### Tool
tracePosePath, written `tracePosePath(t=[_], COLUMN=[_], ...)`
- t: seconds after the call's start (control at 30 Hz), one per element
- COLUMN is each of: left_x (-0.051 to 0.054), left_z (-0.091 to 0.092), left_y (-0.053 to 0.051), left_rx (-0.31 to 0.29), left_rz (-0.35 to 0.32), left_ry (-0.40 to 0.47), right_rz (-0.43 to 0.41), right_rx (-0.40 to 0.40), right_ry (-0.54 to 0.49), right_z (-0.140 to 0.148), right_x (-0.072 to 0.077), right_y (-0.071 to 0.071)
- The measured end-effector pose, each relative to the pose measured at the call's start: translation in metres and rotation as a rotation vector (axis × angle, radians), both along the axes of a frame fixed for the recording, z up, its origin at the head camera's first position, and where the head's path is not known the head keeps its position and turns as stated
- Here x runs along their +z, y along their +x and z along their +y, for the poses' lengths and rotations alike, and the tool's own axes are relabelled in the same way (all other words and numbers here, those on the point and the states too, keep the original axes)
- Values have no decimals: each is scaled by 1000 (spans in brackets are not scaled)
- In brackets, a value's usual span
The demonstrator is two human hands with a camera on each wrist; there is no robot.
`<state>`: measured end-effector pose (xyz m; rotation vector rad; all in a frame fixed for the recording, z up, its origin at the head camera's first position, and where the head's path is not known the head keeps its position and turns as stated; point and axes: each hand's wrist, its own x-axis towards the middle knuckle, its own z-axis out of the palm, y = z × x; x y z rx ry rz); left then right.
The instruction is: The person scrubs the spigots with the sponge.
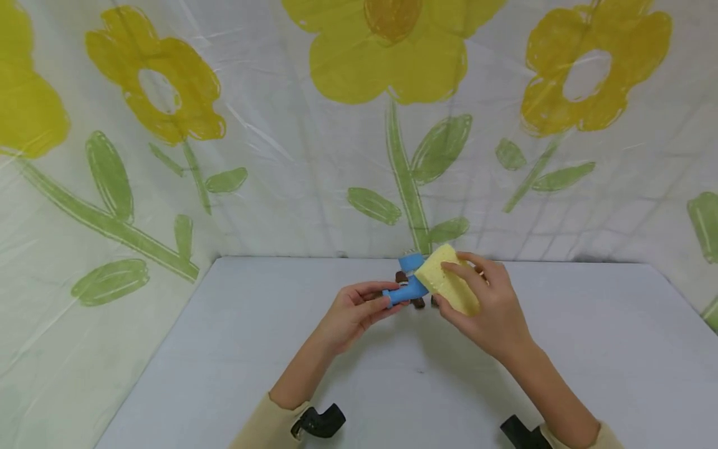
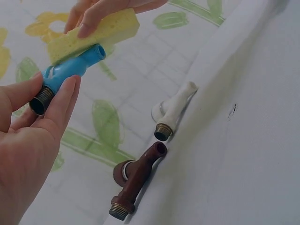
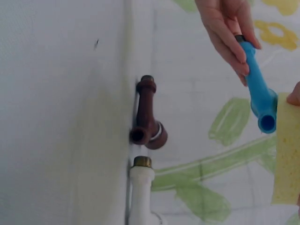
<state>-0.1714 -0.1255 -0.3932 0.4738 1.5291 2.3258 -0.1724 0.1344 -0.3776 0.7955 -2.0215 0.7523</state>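
Head view, just below and right of centre: we have the left hand pinching a blue tap near its threaded end, the right hand gripping a yellow sponge against it — wiping step, we judge. The next stroke calls for a firm left pinch. Brown tap, lower middle of the left wrist view — unheld.

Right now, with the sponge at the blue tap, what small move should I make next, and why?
I'd probably slide the sponge gently along the blue tap: your right hand appears to hold the sponge against the tap's side, while your left hand grips near the threaded end, leaving the spout clear of fingers.
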Motion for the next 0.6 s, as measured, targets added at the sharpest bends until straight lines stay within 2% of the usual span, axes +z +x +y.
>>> tracePosePath(t=[0.17, 0.3, 0.4, 0.6], left_x=[0, 1, 2, 2], left_z=[3, 2, 1, 2], left_y=[2, 3, 3, 3], left_rx=[-63, -64, -58, -87], left_rz=[-6, 3, 10, 11], left_ry=[-32, -61, -70, -78], right_rz=[14, 41, 42, 31], right_rx=[43, 76, 59, 31], right_ry=[-21, 24, 13, -1], right_z=[-3, -3, 1, 3], right_x=[-1, 0, 2, 2], right_y=[0, -1, -2, -1])
